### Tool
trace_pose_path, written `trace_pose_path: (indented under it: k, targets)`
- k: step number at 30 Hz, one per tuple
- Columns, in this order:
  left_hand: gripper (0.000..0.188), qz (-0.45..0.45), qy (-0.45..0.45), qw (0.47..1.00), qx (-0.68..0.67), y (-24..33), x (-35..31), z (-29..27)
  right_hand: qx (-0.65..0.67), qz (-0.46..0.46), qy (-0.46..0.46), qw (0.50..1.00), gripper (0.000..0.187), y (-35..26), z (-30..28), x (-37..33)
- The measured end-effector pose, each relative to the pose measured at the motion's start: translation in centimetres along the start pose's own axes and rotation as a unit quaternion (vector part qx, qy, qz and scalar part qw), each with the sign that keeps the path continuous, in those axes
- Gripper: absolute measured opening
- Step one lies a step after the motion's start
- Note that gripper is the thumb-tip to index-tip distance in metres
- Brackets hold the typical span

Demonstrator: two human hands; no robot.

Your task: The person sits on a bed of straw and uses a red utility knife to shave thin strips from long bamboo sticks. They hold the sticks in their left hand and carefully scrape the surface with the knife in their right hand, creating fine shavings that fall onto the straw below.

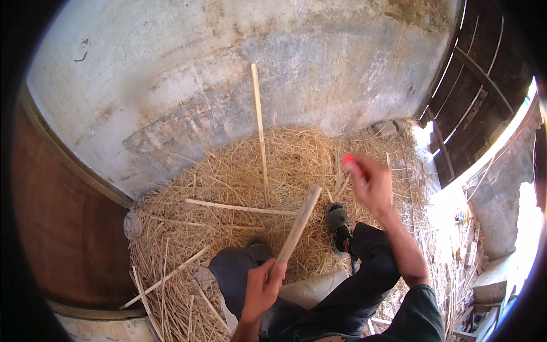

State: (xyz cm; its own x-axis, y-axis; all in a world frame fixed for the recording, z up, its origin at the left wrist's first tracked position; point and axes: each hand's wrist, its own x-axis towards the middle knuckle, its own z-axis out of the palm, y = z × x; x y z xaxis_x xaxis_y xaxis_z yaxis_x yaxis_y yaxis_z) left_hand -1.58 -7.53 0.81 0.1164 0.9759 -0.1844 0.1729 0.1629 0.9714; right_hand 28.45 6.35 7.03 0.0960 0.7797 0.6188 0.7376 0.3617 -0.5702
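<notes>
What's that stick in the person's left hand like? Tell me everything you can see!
The stick is light brown, long and straight, and looks like wood. Its far end looks bluntly cut. It is held up at a slant, leaning toward the right of the picture, above the straw. The left hand grips its near end, partly hiding it. The other hand isn't touching it.
</notes>
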Motion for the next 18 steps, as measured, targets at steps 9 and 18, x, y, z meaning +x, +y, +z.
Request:
trace_pose_path:
  k: [9,18]
  targets:
    - [0.039,0.027,-0.014,0.996,-0.080,-0.6,0.9,-0.4,0.067,-0.054,-0.098,0.991,0.018,-1.8,1.0,-3.0]
    - [0.040,0.036,0.002,0.998,-0.049,2.3,2.0,1.4,0.037,-0.189,-0.173,0.966,0.024,-4.9,1.9,-6.2]
